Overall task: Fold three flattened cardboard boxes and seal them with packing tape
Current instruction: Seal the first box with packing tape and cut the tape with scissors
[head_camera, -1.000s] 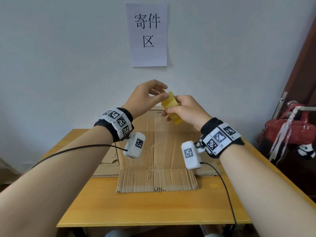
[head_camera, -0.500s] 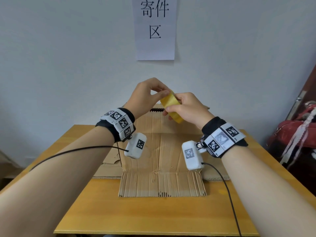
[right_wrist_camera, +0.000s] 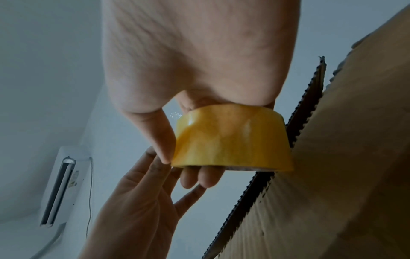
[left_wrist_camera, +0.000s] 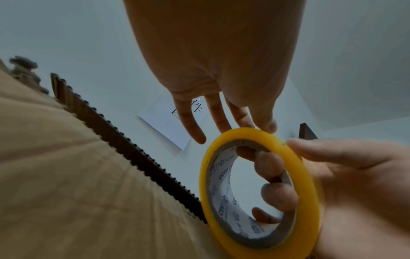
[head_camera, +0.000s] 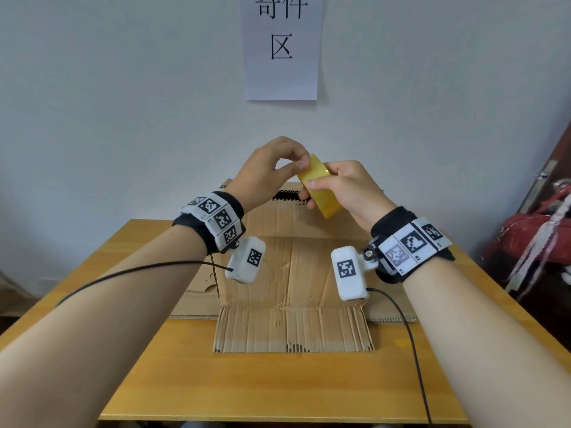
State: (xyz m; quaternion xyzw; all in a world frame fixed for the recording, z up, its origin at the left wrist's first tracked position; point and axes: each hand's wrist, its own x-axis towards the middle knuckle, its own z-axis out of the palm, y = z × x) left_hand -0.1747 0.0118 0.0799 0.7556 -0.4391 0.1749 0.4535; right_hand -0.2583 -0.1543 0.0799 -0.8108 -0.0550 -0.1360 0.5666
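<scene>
Right hand [head_camera: 349,188] gripping yellow tape roll [head_camera: 321,185], fingers curled through its core, raised above the table's [head_camera: 278,384] far edge, left hand [head_camera: 267,171] fingertips pinching at the roll's rim, cardboard box [head_camera: 293,273] mid-table with near flap lying flat

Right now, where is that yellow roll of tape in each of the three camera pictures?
Head: tape roll at centre, held above the cardboard.
Left wrist: lower right, the right hand's fingers through its core.
Right wrist: centre.
Shared landmark: the cardboard's corrugated edge.
</scene>
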